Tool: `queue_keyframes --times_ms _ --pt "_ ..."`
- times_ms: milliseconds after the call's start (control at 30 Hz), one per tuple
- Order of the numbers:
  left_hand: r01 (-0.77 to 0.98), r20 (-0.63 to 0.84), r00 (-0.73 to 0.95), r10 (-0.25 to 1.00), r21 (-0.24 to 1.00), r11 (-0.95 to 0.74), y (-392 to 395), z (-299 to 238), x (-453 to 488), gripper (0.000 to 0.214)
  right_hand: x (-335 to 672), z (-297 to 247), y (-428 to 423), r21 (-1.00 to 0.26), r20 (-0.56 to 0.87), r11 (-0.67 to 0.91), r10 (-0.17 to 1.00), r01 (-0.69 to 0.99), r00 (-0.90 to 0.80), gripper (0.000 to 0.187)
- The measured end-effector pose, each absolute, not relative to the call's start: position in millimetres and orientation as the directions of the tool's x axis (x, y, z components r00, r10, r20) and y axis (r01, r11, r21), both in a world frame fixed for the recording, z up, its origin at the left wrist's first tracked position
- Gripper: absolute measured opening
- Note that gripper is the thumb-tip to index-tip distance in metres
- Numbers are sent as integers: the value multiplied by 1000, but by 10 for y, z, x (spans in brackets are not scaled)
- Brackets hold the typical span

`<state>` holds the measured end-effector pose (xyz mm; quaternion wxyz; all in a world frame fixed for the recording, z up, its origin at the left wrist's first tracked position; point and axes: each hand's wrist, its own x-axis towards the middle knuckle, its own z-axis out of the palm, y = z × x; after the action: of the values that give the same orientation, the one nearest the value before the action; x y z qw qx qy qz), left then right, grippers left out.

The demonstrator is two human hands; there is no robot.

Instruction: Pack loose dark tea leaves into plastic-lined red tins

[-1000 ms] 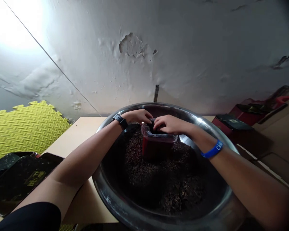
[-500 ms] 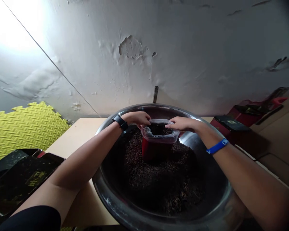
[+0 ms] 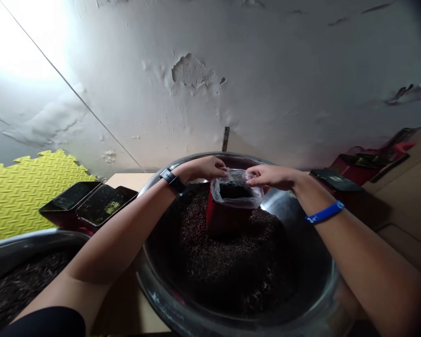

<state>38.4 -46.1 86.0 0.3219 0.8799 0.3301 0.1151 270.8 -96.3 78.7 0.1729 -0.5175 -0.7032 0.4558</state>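
Observation:
A red tin (image 3: 228, 220) stands upright in a wide metal basin (image 3: 323, 299), on a bed of dark, dry, leaf-like bits (image 3: 221, 257) that look like loose tea. A clear plastic bag (image 3: 236, 202) lines the tin, its edge standing up and folded over the rim. My left hand (image 3: 205, 168) pinches the bag's edge at the back left. At the right side, my right hand (image 3: 268, 177) has the same edge between thumb and fingers. The inside of the bag is dark, and its contents are hard to make out.
Left of the basin sits an open dark tin (image 3: 103, 206) with its lid tipped back. Another basin (image 3: 28, 238) of dark bits fills the lower left. Red tins (image 3: 351, 168) and cardboard (image 3: 407, 196) stand at right. A peeling wall (image 3: 266, 93) rises behind.
Both hands have raised the bag's edge a little at the back. At left, the dark tin now shows farther back, and a second basin of dark bits has come into view.

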Motion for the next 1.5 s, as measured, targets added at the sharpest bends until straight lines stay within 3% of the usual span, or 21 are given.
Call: queue_keyframes --times_ms 100,233,367,533,633,700,800,900,1033,1100,1200,1333,1400,1500 --pt "423 -38 849 527 647 -635 -523 903 377 58 2673 791 -968 -826 -225 -15 925 563 -306 25" --pt "418 -95 894 439 533 -736 -588 908 408 80 2629 799 -960 -857 -219 -50 936 513 -275 25" --pt "401 -113 912 395 460 -792 -621 893 445 57 2660 879 -1026 -823 -175 90 899 561 -401 38" --pt "427 -94 899 428 406 -808 -676 949 424 35 2722 949 -1108 -577 -163 414 786 704 -597 67" --pt "435 45 875 482 365 -823 -713 949 449 34 2645 912 -1091 -494 -165 438 801 751 -576 46" --pt "447 165 837 523 346 -825 -723 915 494 34 2561 874 -1070 -508 -141 399 836 763 -531 21" --pt "462 288 763 579 385 -799 -705 840 569 34 2460 822 -1054 -598 -95 333 874 729 -477 18" --pt "454 204 755 623 524 -721 -674 814 588 37 2449 790 -1044 -705 -95 309 851 638 -517 12" --pt "378 33 858 513 634 -674 -681 857 540 36 2491 779 -1033 -817 -82 274 816 508 -572 16" --pt "371 14 873 487 629 -683 -688 850 539 32 2465 775 -1043 -847 -61 259 820 464 -570 21" --pt "420 42 837 545 590 -689 -661 783 569 22 2382 757 -1062 -853 22 291 849 433 -527 20" --pt "441 59 814 578 584 -681 -581 730 548 17 2364 744 -1036 -836 161 273 951 477 -262 23" --pt "401 48 844 534 604 -688 -556 746 505 19 2389 745 -1023 -812 133 220 972 541 -195 22" --pt "382 44 862 504 597 -706 -544 787 448 28 2369 728 -1034 -793 26 187 961 579 -275 16"
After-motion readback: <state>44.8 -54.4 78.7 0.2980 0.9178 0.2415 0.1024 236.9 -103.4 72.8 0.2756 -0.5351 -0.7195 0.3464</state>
